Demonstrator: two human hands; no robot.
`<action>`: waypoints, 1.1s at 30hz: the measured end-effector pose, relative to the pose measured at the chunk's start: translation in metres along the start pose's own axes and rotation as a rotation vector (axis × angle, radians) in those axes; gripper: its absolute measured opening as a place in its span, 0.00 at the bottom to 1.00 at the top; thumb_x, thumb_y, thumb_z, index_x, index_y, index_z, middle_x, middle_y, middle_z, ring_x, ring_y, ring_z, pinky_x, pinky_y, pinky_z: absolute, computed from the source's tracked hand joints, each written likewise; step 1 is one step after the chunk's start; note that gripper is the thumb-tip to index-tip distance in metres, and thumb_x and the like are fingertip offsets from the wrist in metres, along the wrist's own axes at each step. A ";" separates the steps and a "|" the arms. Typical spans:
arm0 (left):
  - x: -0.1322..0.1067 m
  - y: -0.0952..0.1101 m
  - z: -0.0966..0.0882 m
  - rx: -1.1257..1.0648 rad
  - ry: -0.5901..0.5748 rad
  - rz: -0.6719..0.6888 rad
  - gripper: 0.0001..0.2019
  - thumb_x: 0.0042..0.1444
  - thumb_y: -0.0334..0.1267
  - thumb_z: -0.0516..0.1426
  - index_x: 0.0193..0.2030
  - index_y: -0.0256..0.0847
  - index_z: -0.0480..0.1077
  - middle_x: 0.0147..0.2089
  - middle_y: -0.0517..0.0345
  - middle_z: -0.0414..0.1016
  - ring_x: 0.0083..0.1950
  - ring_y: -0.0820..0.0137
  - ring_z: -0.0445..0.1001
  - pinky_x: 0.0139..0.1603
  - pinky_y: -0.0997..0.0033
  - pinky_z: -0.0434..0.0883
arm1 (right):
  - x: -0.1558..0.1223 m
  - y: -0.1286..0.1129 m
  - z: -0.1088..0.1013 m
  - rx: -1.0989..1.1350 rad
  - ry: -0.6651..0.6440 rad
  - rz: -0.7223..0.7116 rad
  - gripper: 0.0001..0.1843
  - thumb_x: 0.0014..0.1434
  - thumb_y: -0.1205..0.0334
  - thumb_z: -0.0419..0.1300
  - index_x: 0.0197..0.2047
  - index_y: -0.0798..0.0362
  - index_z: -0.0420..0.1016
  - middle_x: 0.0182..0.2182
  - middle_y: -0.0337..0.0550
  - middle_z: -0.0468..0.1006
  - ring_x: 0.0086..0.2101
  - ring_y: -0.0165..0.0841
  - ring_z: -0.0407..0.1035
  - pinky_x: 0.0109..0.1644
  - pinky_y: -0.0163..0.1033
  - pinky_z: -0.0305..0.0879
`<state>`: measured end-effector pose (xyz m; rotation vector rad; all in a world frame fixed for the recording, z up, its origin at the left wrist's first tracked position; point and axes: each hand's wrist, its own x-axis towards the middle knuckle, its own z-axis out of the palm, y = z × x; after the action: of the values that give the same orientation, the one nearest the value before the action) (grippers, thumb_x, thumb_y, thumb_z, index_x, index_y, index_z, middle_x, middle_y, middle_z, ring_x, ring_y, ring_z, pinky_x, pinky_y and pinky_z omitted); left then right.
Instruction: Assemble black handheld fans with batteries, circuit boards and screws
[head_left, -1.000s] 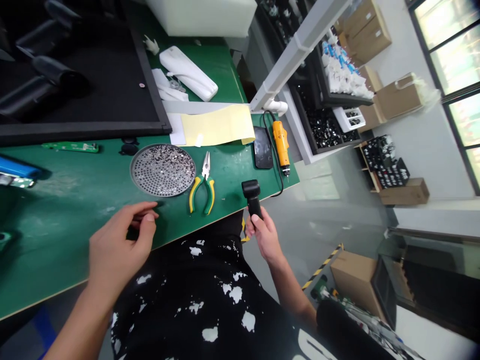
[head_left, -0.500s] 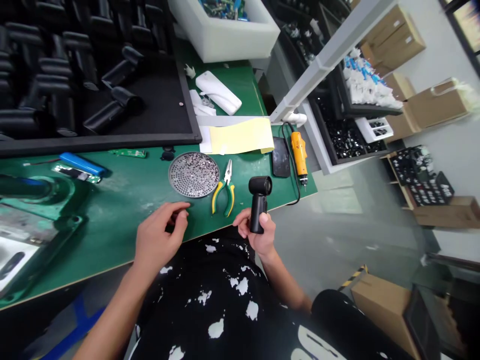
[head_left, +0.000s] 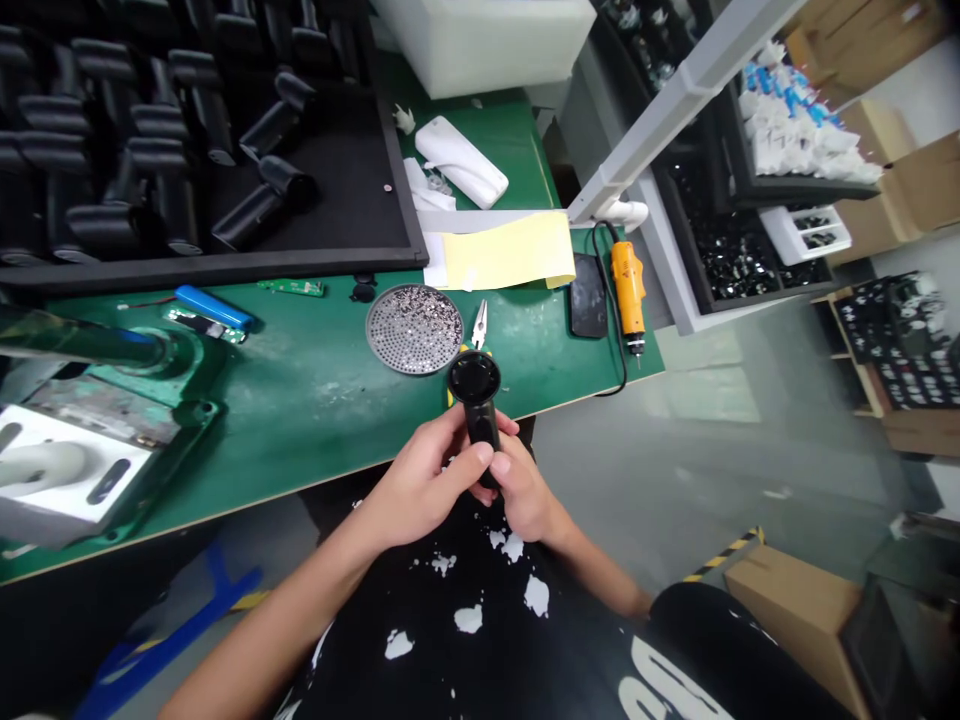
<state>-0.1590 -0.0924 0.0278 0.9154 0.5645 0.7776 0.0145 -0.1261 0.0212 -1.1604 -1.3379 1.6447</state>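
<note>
A small black handheld fan (head_left: 481, 415) is held in front of my body, its round head up and the dark opening toward me. My left hand (head_left: 420, 485) wraps the handle from the left, thumb on its front. From the other side my right hand (head_left: 525, 490) grips the same handle, the two thumbs close together. Behind the fan head lie pliers (head_left: 481, 322), their yellow and green handles mostly covered. Just left of them is a round perforated metal dish (head_left: 397, 345) with many tiny metal pieces.
A black tray (head_left: 349, 220) of similar black housings fills the back left. A green press (head_left: 184, 375) stands at left, near a blue battery (head_left: 214, 305) and circuit boards. Yellow paper (head_left: 510, 252), a phone (head_left: 587, 298) and an orange electric screwdriver (head_left: 628, 285) lie toward the right.
My left hand has left the tabletop and closed on the fan's handle beside my right hand. The fan has turned so its round opening faces me. The view has shifted slightly.
</note>
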 end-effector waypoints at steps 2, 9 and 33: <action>-0.003 -0.002 0.001 0.039 0.049 0.032 0.18 0.73 0.49 0.58 0.60 0.40 0.74 0.62 0.44 0.79 0.38 0.68 0.80 0.35 0.68 0.83 | 0.001 -0.003 0.002 -0.098 0.003 -0.014 0.25 0.73 0.38 0.53 0.34 0.51 0.66 0.24 0.37 0.67 0.26 0.31 0.62 0.32 0.40 0.59; -0.009 -0.002 0.003 0.089 0.065 0.039 0.18 0.73 0.49 0.57 0.60 0.40 0.73 0.61 0.45 0.78 0.39 0.68 0.80 0.35 0.68 0.83 | 0.001 -0.004 0.005 -0.138 0.000 -0.035 0.27 0.73 0.37 0.51 0.33 0.50 0.65 0.26 0.37 0.66 0.28 0.32 0.61 0.37 0.42 0.61; -0.009 -0.004 0.003 0.063 0.082 -0.022 0.20 0.72 0.52 0.57 0.60 0.40 0.73 0.57 0.45 0.78 0.40 0.67 0.77 0.35 0.69 0.83 | 0.001 0.001 0.003 -0.029 -0.029 0.041 0.25 0.72 0.37 0.54 0.34 0.50 0.66 0.26 0.37 0.68 0.26 0.31 0.63 0.30 0.40 0.59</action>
<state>-0.1604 -0.1025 0.0266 0.9368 0.6736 0.7842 0.0114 -0.1262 0.0204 -1.1923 -1.3687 1.6823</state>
